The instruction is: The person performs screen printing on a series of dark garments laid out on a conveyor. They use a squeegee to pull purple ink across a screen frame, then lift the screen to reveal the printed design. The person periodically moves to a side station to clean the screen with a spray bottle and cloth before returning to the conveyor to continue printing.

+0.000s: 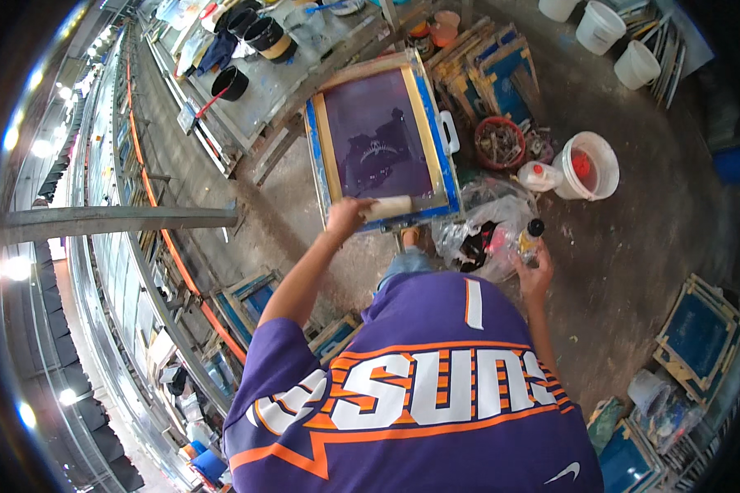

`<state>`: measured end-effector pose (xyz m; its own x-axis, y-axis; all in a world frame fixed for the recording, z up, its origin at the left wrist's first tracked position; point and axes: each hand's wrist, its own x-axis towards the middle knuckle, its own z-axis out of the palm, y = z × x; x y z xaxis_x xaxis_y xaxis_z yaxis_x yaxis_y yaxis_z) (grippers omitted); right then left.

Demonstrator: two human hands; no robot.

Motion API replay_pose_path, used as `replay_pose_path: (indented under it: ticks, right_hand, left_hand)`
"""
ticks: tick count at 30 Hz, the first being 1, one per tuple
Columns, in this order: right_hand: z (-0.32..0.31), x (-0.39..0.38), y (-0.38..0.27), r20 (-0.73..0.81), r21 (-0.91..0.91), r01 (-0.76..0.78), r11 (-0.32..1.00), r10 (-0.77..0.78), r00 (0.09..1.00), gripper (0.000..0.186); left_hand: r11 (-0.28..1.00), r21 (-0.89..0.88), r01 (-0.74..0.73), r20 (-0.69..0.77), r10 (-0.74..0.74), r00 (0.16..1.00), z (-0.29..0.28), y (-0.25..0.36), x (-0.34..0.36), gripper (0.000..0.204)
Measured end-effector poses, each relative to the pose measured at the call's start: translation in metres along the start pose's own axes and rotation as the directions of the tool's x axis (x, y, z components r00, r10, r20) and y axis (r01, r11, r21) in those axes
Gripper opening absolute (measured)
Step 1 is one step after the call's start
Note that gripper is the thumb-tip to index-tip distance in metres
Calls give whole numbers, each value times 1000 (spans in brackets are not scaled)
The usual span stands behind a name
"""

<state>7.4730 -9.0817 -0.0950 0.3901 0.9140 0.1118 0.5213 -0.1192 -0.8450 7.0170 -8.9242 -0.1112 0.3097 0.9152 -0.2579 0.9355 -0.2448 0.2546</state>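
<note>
A screen-printing frame (425, 115) with blue edges and a dark purple mesh is in front of me, tilted. A wet-looking darker patch and a pale curved mark show on the mesh. At the frame's near edge my left hand (349, 216) is closed around one end of a pale, roll-shaped thing (389, 207), which lies against the frame. Low on the right, my right hand (537, 269) grips a small bottle (530, 238) with a black cap and yellowish label, held upright beside a clear plastic bag (492, 218). Some of its fingers are hidden.
Right of the frame stand a white jug (539, 176), a white bucket (604, 168) and a red tub (500, 143) of scraps. More printing frames (510, 78) lean behind them. Black buckets (270, 39) crowd a table at the far left; a metal beam (123, 220) juts in from the left.
</note>
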Motion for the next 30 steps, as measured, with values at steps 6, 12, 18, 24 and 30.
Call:
replay_pose_path:
  ticks: [6, 12, 18, 24, 30]
  right_hand:
    - [-15, -20, 10, -5, -14, -36, 999, 36, 999, 64]
    - [-28, -23, 11, 30, -31, -53, 998, 54, 998, 62]
    - [-16, 14, -27, 133, -59, 57, 997, -49, 990, 64]
    - [19, 72, -71, 372, 1, 293, 956, -272, 887, 70]
    - [60, 128, -96, 676, -146, 524, 839, -303, 672, 67]
  left_hand:
    - [817, -513, 262, -139, -380, 914, -1, -43, -17, 38]
    - [461, -881, 105, -225, -604, 765, 56, 28, 43, 28]
    - [232, -968, 95, -95, -689, 718, 70, 127, 100, 32]
    - [478, -877, 44, -253, -538, 804, 80, 97, 69, 31]
    - [612, -757, 229, -342, -669, 660, 37, -6, 14, 25]
